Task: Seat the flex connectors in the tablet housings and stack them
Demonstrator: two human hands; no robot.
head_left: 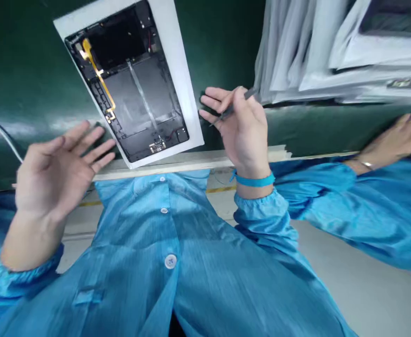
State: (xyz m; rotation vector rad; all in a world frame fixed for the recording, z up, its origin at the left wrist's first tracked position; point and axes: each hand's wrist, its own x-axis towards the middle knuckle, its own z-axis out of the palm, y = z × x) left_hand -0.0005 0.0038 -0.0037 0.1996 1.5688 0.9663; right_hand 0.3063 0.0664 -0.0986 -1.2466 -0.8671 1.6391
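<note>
Yellow flex cable (98,75) is risking a snag, we are noting, from the dark pick (230,111) the right hand (243,131) is pinching; left hand (53,171) fingers spread.

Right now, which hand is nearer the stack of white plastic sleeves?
Right hand, gripping a slim black tool, sits just beside the stack; the left hand lies far off, past the open black tablet.

Slim tool (250,94), shaft hidden behind fingers (242,110)
</note>
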